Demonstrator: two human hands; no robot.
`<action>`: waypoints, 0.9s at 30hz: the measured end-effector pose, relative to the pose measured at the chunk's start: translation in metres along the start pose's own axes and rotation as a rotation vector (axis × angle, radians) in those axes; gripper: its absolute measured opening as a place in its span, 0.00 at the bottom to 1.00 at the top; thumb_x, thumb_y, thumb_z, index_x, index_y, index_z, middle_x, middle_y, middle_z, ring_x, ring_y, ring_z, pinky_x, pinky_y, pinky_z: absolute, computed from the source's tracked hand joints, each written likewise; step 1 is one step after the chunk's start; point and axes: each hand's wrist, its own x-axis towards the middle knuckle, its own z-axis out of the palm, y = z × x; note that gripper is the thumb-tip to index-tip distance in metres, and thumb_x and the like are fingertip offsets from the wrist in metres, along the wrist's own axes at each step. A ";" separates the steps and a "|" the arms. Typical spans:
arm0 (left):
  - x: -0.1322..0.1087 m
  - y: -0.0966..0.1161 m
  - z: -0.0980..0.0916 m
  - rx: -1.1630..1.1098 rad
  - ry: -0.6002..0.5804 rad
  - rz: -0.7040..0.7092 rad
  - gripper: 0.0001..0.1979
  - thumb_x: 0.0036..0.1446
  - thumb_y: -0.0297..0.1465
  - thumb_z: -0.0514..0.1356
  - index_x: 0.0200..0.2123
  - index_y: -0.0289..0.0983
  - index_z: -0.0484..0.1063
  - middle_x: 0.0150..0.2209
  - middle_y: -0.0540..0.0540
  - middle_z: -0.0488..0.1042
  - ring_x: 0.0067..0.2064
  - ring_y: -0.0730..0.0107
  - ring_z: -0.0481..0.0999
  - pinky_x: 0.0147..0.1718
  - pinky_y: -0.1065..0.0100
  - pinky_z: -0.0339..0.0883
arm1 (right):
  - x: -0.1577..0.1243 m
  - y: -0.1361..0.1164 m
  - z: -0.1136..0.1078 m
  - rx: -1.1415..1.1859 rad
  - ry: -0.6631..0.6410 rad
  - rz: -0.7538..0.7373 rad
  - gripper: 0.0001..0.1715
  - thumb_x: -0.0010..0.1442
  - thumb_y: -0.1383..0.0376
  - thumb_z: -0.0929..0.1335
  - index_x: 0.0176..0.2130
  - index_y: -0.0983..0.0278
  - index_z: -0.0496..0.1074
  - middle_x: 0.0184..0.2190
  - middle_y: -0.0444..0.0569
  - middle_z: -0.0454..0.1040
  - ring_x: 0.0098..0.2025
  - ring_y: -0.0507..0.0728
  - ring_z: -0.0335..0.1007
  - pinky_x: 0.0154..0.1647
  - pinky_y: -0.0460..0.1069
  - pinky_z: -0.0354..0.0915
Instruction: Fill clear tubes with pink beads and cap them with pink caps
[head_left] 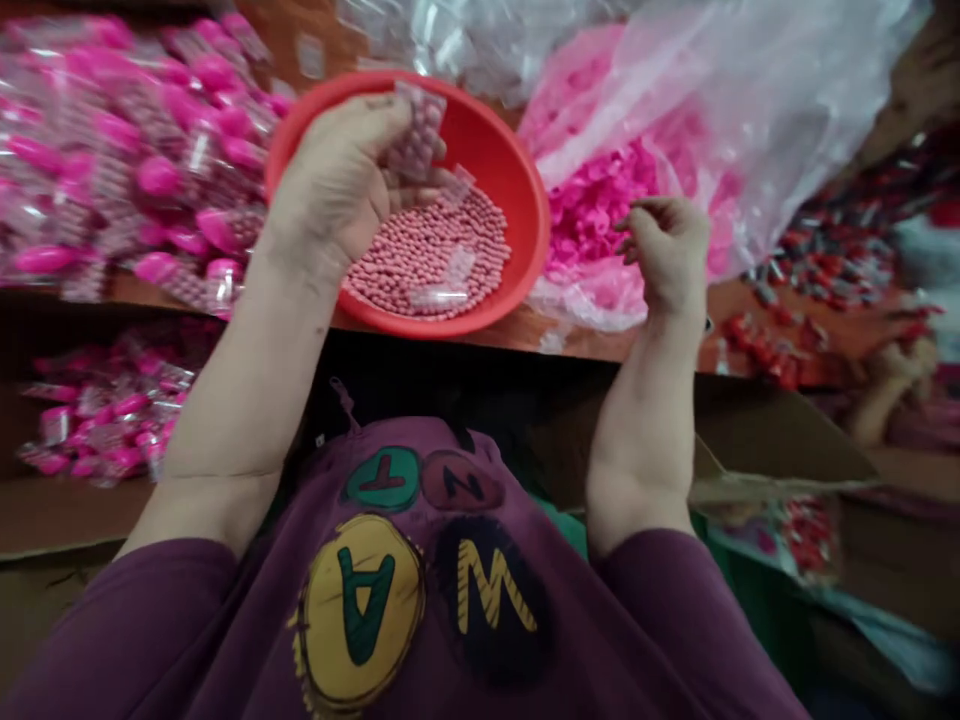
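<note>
My left hand [341, 185] is raised over a red bowl [525, 190] and is closed on a small clear packet of pink beads [418, 135]. The bowl holds a heap of loose pink beads [435, 250] with a few empty clear packets lying on top. My right hand [667, 250] hovers to the right of the bowl, in front of a clear plastic bag of bright pink pieces [600, 200]. Its fingers are curled in a pinch, and what they hold, if anything, is too small to make out.
A pile of filled packets with pink caps [135, 150] covers the table at the left, with more in a box below [105, 420]. Red and dark items [825, 260] lie at the right. An open cardboard box [772, 440] sits under the table edge.
</note>
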 end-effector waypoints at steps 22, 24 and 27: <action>0.026 -0.042 0.002 -0.058 0.070 -0.232 0.03 0.59 0.33 0.71 0.37 0.44 0.80 0.33 0.45 0.84 0.41 0.61 0.86 0.40 0.66 0.81 | -0.010 0.044 0.087 -0.514 -0.072 0.114 0.15 0.66 0.65 0.72 0.49 0.69 0.83 0.59 0.73 0.81 0.67 0.81 0.73 0.73 0.79 0.62; 0.024 -0.041 0.002 -0.048 0.067 -0.222 0.03 0.59 0.33 0.70 0.33 0.43 0.80 0.34 0.45 0.85 0.41 0.61 0.85 0.40 0.66 0.81 | -0.010 0.049 0.078 -0.415 -0.049 0.123 0.13 0.65 0.64 0.71 0.47 0.66 0.83 0.53 0.65 0.85 0.62 0.75 0.77 0.71 0.73 0.68; 0.021 -0.041 0.003 -0.047 0.050 -0.222 0.05 0.58 0.35 0.72 0.34 0.45 0.80 0.34 0.44 0.86 0.45 0.58 0.87 0.40 0.66 0.82 | -0.008 0.056 0.062 -0.216 -0.013 0.098 0.12 0.66 0.63 0.70 0.46 0.65 0.81 0.47 0.58 0.86 0.53 0.66 0.81 0.65 0.64 0.74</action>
